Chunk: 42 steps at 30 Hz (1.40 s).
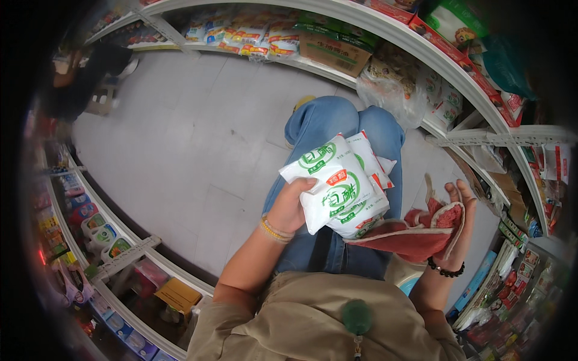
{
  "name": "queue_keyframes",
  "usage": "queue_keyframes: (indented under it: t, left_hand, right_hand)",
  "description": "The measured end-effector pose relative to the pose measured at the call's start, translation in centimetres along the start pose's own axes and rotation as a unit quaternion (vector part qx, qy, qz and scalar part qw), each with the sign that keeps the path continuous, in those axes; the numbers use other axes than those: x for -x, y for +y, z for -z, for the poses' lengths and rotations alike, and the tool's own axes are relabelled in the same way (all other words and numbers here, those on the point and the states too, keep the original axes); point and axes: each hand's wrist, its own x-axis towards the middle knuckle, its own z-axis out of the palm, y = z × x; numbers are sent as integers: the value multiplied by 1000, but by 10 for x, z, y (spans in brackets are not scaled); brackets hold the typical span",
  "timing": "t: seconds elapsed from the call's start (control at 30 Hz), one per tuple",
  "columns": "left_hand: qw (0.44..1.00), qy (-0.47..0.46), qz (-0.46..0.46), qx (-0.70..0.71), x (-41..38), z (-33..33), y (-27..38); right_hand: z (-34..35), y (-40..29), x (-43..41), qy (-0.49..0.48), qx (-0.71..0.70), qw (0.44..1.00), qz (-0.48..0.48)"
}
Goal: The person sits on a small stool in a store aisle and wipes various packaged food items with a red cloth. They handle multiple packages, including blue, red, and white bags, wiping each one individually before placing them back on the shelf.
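Several white plastic pouches of white vinegar (347,185) with green and red print lie in a pile above my jeans-covered lap. My left hand (291,205) grips the near side of the pile, its thumb on top of a pouch. A red cloth with a pale edge (406,237) hangs from my right hand (460,216), draped over the palm, with the fingertips raised beyond it. The cloth's left end touches the lowest pouches. What lies under the pile is hidden.
White shelving (334,74) curves around the far side, with packaged bags (253,38), a cardboard carton (334,52) and a clear plastic bag (397,97). Detergent bottles (104,237) stand on the left shelves. A person in dark clothes (86,81) is at the far left, beside a stool (101,99).
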Motion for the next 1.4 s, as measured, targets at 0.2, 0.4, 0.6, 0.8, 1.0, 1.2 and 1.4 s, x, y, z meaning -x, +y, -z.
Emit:
queue_keyframes:
  t: [0.2,0.4,0.6,0.8,1.0,1.2,1.4]
  left_hand:
    - [999,-19,39,1,-8,-13,-6]
    - [994,-61,37,-77,-12,-10,-25]
    - [985,-92,-14,-148,-16,5,-49]
    - [991,9,72,-110,-11,-18,-41]
    - [994,-82,50,-42,-18,7,-44]
    - [994,-101,38,18,-23,-13,-39]
    - [995,-92,41,3,-26,16,-36]
  right_hand:
    - [-47,8,-8,63,6,980,188]
    - [-85,48,-13,-316,452,763,339]
    - [-85,59,-7,-362,582,633,360]
    - [-62,66,-57,-196,427,828,305]
    - [-66,83,9,-347,476,686,427]
    - [-73,61,-14,-289,574,690,333]
    - [-48,76,12,-366,542,624,427]
